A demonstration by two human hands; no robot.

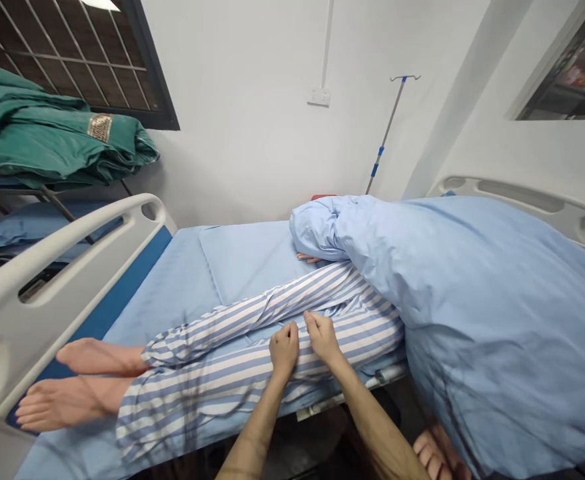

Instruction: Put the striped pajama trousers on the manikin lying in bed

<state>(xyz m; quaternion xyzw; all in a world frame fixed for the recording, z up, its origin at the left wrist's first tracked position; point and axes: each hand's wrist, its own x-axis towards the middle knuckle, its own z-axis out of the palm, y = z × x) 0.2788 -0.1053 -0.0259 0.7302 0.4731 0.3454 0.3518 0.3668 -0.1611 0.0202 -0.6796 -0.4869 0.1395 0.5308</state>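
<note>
**Left hand (pixel 284 350) and right hand (pixel 323 339) curled at the striped trousers (pixel 370 330)**

Reading remotely through the head camera. A lying figure (pixel 272 303) stretches along the bed (pixel 252 250), bare feet (pixel 57 403) by the near corner at the footboard (pixel 97 270), a blue quilt (pixel 497 287) heaped over the head end. The striped trousers cover both legs. I have both hands over the near leg, around the middle of the bed's near long edge, side by side with a narrow gap.

Hand state: each has its fingers folded in tightly, a fist. I see no bunched cloth coming out of either, so I cannot tell whether they pinch fabric, rest on it or hover just above.

Technique (my judgement): match left and right in force and pace; level wrists; gentle contact, no dragging on the leg; fists clear of the quilt's edge.

Hidden or unclear: head and torso lie under the quilt. A few fingertips (pixel 308 258) show at its far-side edge. Below the bed's near edge, digits (pixel 426 455) are partly covered; I cannot tell whose. Palms face away. Thin dark strands (pixel 190 393) blur the near shin.
</note>
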